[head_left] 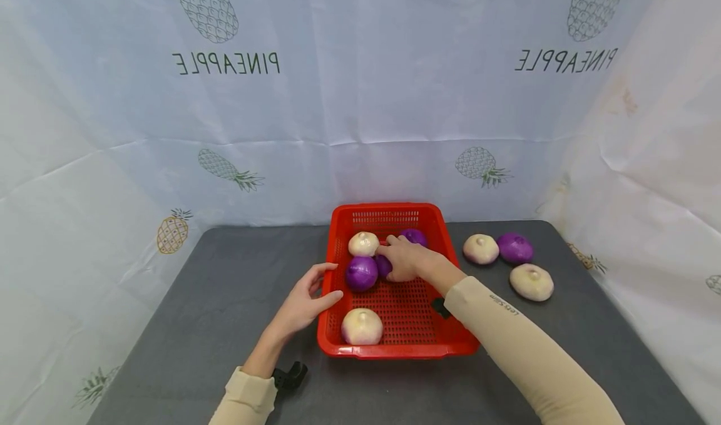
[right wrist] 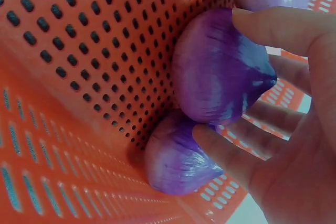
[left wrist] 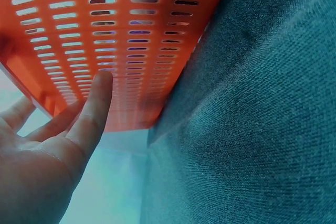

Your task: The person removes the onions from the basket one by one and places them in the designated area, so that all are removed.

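Inside a red perforated plastic basket [head_left: 400,350], my right hand [head_left: 402,259] reaches down over a purple onion [head_left: 383,267]. Its thumb and fingers curl round the purple bulb in the right wrist view, and one fingertip sits between it and a neighbouring onion [right wrist: 181,156]. Another purple onion [head_left: 361,274] lies just left of the hand, and one more [head_left: 414,236] is partly hidden behind it. Two cream-coloured bulbs, one at the back [head_left: 363,244] and one at the front left [head_left: 362,327], share the basket. My left hand [head_left: 301,300] is at the basket's left rim, fingers extended, holding nothing.
On the dark grey table [head_left: 225,325], right of the basket, lie a cream bulb [head_left: 480,249], a purple onion [head_left: 515,248] and a larger cream bulb [head_left: 532,282]. A white pineapple-printed sheet [head_left: 383,99] hangs behind and at both sides.
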Action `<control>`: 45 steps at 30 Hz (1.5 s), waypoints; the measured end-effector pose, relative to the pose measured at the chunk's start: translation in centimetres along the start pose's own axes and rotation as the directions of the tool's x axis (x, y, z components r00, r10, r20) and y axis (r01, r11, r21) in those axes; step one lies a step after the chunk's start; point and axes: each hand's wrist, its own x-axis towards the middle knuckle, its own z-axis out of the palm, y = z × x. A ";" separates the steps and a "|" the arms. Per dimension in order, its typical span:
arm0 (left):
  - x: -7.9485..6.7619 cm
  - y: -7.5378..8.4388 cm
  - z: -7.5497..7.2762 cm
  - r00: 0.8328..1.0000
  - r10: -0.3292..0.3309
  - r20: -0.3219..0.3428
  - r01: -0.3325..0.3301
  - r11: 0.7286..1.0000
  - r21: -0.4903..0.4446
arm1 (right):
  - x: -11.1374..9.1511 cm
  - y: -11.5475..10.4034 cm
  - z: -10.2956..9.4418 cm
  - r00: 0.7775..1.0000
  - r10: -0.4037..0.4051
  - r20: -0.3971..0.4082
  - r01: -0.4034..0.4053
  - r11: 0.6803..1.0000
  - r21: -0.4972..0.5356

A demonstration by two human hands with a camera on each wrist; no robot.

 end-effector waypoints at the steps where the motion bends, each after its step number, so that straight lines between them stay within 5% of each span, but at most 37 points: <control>1: 0.0 0.0 0.0 1.000 0.001 0.000 -0.001 1.000 0.001 | 0.0 0.0 0.1 1.000 -0.001 0.000 0.001 1.000 0.002; 19: 0.0 0.1 0.1 1.000 0.004 -0.004 -0.004 1.000 -0.006 | 0.0 -0.2 0.4 1.000 0.001 -0.011 -0.002 0.998 -0.064; 45: -0.1 0.3 0.2 1.000 -0.003 -0.012 0.003 1.000 -0.002 | -5.2 -0.3 -3.5 0.993 -0.046 -0.108 0.046 0.999 -0.003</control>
